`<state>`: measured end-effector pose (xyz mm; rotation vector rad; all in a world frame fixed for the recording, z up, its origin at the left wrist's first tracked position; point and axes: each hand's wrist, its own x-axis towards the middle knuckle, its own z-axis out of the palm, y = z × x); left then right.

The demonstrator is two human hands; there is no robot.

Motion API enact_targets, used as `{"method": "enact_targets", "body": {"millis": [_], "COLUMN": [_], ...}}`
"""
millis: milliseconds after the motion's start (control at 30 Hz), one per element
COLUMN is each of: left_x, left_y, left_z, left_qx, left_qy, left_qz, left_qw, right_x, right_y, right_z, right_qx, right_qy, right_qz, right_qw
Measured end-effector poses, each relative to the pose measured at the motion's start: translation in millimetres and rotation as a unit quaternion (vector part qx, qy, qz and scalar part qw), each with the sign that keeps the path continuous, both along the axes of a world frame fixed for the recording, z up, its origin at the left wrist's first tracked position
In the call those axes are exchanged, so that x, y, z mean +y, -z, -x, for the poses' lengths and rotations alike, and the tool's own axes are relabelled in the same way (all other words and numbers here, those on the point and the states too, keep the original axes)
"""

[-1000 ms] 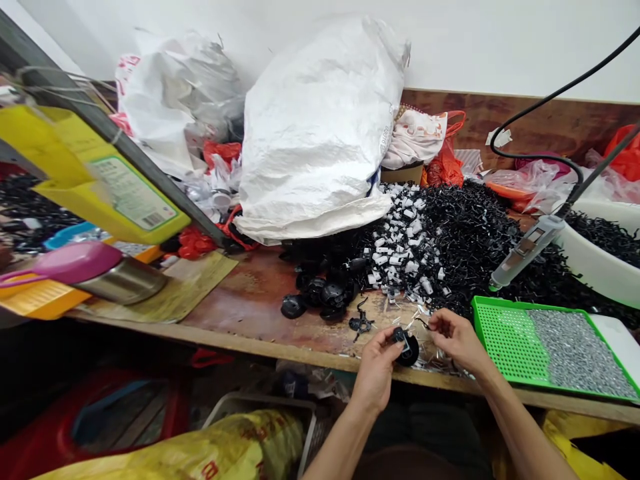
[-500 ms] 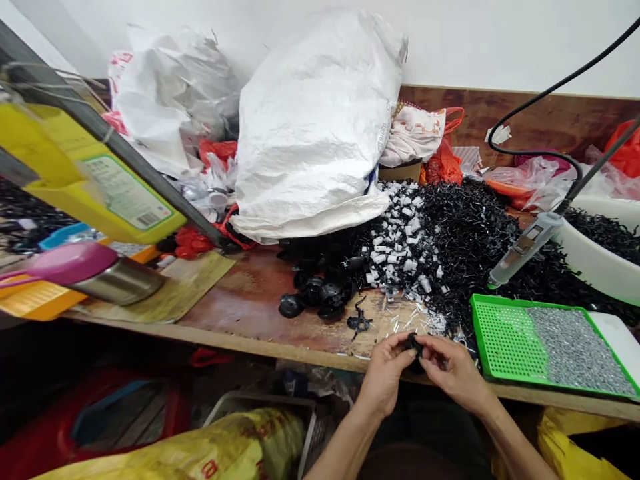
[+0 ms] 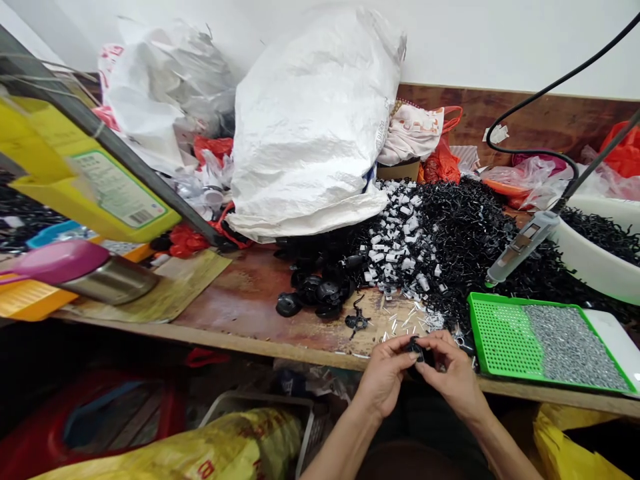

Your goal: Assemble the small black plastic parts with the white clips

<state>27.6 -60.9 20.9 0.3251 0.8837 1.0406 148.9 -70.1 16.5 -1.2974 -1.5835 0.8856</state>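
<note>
My left hand (image 3: 386, 377) and my right hand (image 3: 450, 370) meet at the table's front edge, both closed on one small black part (image 3: 416, 348) between thumbs and fingers. Its shape is mostly hidden by the fingers. Just beyond them lie thin white pins (image 3: 404, 323), and to their left a spidery black piece (image 3: 357, 321). Round black parts (image 3: 327, 291) are heaped farther left. Behind the hands are a pile of small white pieces (image 3: 395, 243) and a large pile of black clips (image 3: 460, 223).
A green tray (image 3: 505, 333) of small grey pieces stands right of the hands, below a hanging electric screwdriver (image 3: 523, 248). A white basin (image 3: 590, 260) is behind it. A big white sack (image 3: 310, 127) stands at the back; a pink-lidded steel container (image 3: 120, 280) lies left.
The fingers of my right hand have shifted on the black part, with the thumb now lower. The whole view has moved slightly, so the table things appear a little farther left.
</note>
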Motion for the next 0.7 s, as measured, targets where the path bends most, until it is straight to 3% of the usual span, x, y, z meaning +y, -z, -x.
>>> {"method": "enact_targets", "body": {"millis": [267, 333, 500, 700], "left_x": [-2, -2, -4, -7], "left_y": [0.3, -0.4, -2.9, 1.0], "left_z": [-6, -7, -7, -6], "left_qx": [-0.024, -0.017, 0.027, 0.062], "left_qy": [-0.074, -0.075, -0.021, -0.011], "left_qz": [0.039, 0.039, 0.007, -0.042], "left_qw": [0.996, 0.996, 0.999, 0.997], "right_x": [-9, -5, 12, 11], "right_y": [7.9, 6.6, -0.7, -6.7], "right_z": [16, 12, -8, -12], "right_qx": [-0.039, -0.030, 0.016, 0.014], "right_qy": [0.053, 0.026, -0.096, -0.102], "right_qz": [-0.090, -0.061, 0.100, 0.103], "right_qw": [0.994, 0.997, 0.990, 0.989]}}
